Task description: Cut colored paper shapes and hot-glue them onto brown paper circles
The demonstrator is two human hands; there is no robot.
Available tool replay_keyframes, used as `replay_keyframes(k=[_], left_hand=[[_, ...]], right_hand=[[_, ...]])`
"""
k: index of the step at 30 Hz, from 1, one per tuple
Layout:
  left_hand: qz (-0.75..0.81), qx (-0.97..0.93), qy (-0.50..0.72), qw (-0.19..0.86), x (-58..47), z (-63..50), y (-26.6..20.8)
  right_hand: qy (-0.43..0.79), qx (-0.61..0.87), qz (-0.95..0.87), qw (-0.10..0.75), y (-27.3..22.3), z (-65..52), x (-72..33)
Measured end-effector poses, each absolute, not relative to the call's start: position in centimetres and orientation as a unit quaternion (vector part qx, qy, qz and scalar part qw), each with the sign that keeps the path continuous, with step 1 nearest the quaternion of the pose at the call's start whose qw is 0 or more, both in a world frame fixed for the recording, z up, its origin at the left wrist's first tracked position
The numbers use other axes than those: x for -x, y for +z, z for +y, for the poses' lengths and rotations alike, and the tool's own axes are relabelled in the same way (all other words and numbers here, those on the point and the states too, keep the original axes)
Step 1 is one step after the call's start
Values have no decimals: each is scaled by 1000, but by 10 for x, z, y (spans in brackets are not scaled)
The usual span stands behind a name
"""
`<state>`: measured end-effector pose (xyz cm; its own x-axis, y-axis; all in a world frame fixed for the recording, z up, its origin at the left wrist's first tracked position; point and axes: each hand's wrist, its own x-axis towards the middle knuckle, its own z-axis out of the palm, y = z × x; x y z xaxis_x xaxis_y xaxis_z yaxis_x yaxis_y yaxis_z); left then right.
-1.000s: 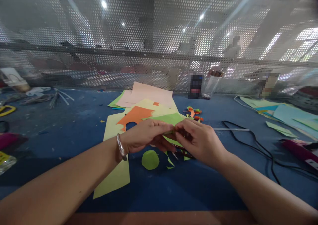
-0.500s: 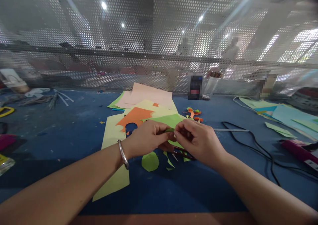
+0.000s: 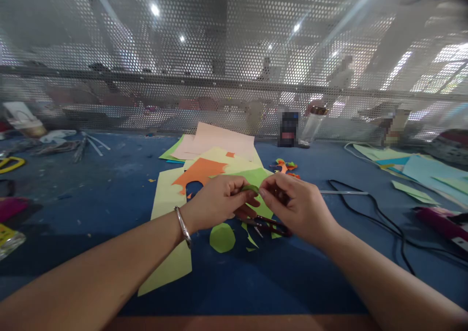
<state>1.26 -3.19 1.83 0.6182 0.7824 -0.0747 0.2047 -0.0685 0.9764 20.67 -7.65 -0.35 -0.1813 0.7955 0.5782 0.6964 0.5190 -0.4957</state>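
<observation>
Over the middle of the table, my left hand pinches a small curled piece of green paper between thumb and fingers. My right hand is closed at the right end of that piece, thumb and forefinger together; its other fingers are curled and partly hidden. Below the hands lie scissors with dark red handles, partly covered by my fingers. A roughly round green paper cutout rests nearer to me, beside thin green scraps. Behind my hands is a larger green sheet.
Orange paper with a cut-out edge lies on pale yellow sheets; pink sheets are behind. Orange and green scraps, a clear bottle, a black cord and blue paper are to the right. A perforated metal screen borders the back.
My fingers have shifted slightly on the green paper piece, and its curved edge shows more. More of the scissors is visible under my hands.
</observation>
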Motion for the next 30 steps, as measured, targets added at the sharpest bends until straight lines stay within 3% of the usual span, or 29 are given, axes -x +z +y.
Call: replay_keyframes(k=[22,30], left_hand=[[342,-729,294,515,-4,-28,14],[323,-655,290,618,-5,-23,18]], right_hand=[[187,499,-731,426,-1,-73,-205],[241,510,-708,426,0,-72,-211]])
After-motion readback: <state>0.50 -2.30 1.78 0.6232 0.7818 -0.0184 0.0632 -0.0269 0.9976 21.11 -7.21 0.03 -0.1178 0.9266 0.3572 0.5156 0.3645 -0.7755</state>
